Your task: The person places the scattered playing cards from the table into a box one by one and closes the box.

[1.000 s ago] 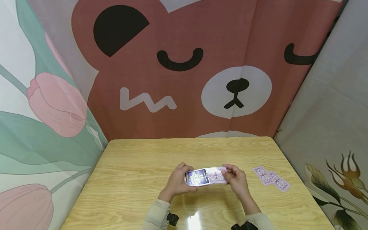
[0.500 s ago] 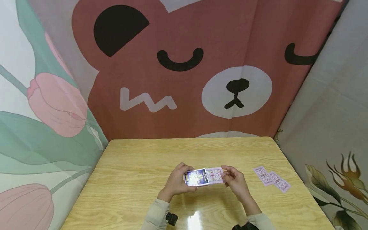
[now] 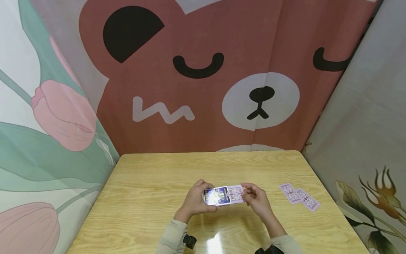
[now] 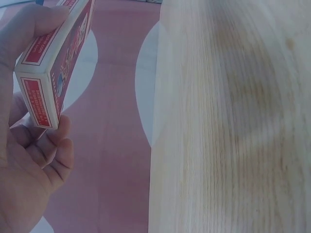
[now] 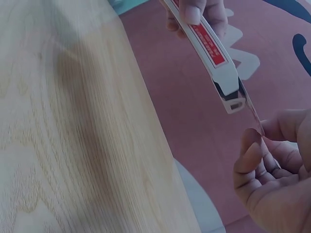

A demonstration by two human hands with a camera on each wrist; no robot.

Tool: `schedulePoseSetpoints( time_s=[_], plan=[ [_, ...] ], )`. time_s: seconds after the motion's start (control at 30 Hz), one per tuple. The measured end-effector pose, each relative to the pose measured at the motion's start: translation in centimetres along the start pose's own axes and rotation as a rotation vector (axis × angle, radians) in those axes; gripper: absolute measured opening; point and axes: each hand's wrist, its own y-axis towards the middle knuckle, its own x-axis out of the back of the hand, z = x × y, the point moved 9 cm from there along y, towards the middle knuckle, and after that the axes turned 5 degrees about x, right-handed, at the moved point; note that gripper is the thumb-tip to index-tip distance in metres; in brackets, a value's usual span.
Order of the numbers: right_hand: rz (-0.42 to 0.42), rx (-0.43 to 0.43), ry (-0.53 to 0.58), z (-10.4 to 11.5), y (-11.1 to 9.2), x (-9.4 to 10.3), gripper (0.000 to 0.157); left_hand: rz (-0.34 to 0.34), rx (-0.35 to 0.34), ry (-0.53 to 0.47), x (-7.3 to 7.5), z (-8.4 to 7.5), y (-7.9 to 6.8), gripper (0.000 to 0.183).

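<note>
Behind a wood-grain desk (image 3: 142, 194), a reddish-brown backdrop (image 3: 206, 135) is printed with a sleepy bear face and flanked by flowered cloths (image 3: 63, 116). Above the desk, a card box (image 3: 217, 196) is held by the left hand (image 3: 196, 200), with fingers and thumb clamped round its edges. White lettering is borne on the box's red panels (image 4: 39, 49); one line seems to end in ".com", but the rest is too blurred to be read. Its blue front is washed out by glare. Partly outside the box's end, a patterned card (image 3: 235, 194) is pinched by the right hand (image 3: 259, 201). Farther right, two similar cards (image 3: 290, 193) are laid on the desk, meeting at their edges
</note>
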Motion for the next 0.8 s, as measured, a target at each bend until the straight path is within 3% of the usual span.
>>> schedulePoseSetpoints(
  time_s=[0.1,0.3,0.57,0.67,0.8],
  plan=[
    [0.027,0.023,-0.017,0.4,0.0,-0.5,0.034,-0.001,-0.001,0.0,0.0,-0.1,0.0,0.064],
    [0.078,0.043,-0.023,-1.3,0.4,-0.7,0.034,-0.001,-0.003,-0.006,-0.1,-0.1,0.0,0.064],
    [0.37,0.091,-0.063,-1.6,0.2,-1.3,0.059,0.016,0.002,-0.015,-0.1,0.0,-0.1,0.065],
    [0.422,0.104,-0.081,-1.6,0.2,-1.4,0.059,0.02,0.003,-0.02,0.0,0.0,-0.1,0.065],
    [0.428,0.115,-0.097,-1.6,0.3,-1.4,0.057,0.023,0.004,-0.019,-0.1,0.0,0.0,0.064]
  ],
)
